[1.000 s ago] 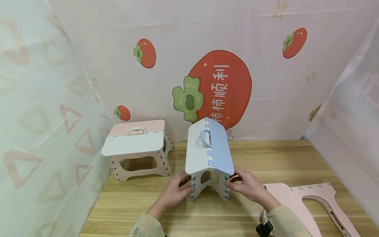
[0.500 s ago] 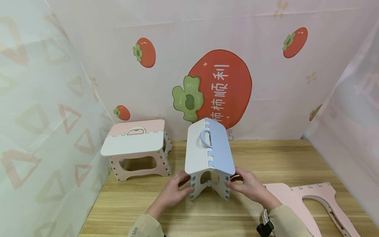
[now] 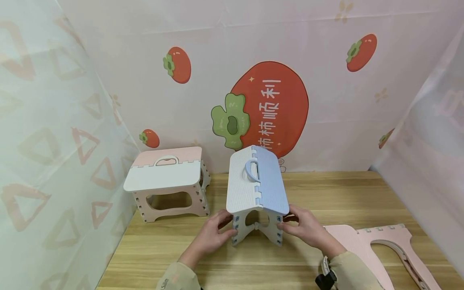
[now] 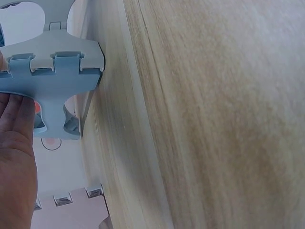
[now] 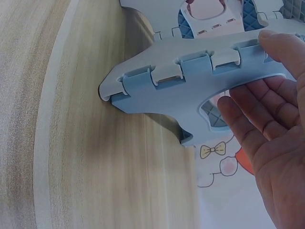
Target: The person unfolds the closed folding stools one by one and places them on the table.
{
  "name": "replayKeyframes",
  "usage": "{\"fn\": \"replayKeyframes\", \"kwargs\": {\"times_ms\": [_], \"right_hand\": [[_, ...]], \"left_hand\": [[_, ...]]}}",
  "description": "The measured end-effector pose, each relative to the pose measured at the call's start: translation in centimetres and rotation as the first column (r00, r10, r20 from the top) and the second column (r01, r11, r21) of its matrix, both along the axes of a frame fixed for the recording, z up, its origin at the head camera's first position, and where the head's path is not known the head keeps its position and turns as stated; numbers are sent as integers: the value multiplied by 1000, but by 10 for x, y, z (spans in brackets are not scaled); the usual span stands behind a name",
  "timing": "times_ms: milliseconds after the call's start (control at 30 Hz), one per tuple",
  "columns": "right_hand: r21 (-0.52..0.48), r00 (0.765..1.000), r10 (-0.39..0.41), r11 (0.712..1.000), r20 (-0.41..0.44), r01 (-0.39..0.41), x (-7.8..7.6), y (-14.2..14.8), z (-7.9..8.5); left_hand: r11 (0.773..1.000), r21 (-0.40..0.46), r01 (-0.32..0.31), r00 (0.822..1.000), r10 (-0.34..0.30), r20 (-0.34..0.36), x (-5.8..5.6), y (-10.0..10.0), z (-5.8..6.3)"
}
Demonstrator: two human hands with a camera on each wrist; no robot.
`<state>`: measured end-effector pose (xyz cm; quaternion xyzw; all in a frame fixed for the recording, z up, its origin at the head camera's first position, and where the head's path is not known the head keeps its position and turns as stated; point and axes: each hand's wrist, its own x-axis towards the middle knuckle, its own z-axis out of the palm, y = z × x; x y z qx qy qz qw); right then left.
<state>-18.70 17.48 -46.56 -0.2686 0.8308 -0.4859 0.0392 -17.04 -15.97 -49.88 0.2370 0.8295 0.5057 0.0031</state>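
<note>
In the head view, the blue stool (image 3: 268,185) stands upright on the table (image 3: 333,197), a little below the middle of the frame. Its long axis runs almost from bottom to top of the picture, the far end leaning slightly to the left. The top is peaked like a roof: the white half slopes down to the left, the blue half to the right, and the handle (image 3: 248,170) sits beside the ridge. The left hand (image 3: 214,233) and the right hand (image 3: 306,227) grip the near legs (image 3: 240,229), one on each side. Each pair of thumb and fingers is only a little apart, with a leg between. At left stands the pink-and-white stool (image 3: 164,177), its long axis going left to right; a pink stool (image 3: 357,245) lies in the lower right, partly behind the sleeve (image 3: 355,270).

In the left wrist view, the blue stool is at upper left, its feet pointing right. The fingers go behind the leg; the thumb is nearly cut off by the frame.

In the right wrist view, it crosses the upper part, feet pointing left. The thumb presses the leg's edge, and curled fingers reach into the opening beneath.
</note>
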Motion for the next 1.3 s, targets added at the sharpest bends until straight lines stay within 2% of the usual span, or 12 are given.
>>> {"fn": "replayKeyframes", "kwargs": {"times_ms": [467, 1300], "right_hand": [[-9, 1000, 0, 1000, -6, 0, 0, 1, 0], [-14, 1000, -3, 1000, -1, 3, 1, 2, 1]], "left_hand": [[1000, -1, -7, 1000, 7, 1, -1, -1, -3], [1000, 1, -8, 1000, 8, 2, 1, -1, 0]]}}
